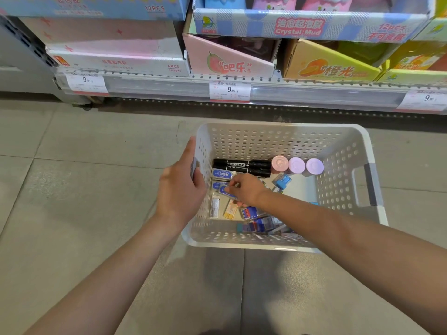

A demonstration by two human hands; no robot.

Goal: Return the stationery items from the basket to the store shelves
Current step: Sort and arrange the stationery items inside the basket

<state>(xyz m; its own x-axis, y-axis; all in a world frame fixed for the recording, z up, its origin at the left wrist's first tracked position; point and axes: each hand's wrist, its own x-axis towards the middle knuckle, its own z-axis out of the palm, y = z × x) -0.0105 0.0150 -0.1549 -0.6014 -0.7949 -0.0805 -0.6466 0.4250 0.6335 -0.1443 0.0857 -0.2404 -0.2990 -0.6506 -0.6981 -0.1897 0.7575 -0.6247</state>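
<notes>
Head view: at frame centre, the left hand (180, 189) grips the basket (278, 131) by its left handle; the right hand (246, 191) pinches a blue-sleeved eraser (226, 191) inside, whose long axis runs upper left to lower right.

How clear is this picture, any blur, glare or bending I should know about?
Head view: even indoor light with soft shadows; wide-angle bending curves the shelf edge; mild glare on its plastic price strip; the right hand and the small packets under it look slightly soft; the basket and left hand are fairly sharp.
</notes>
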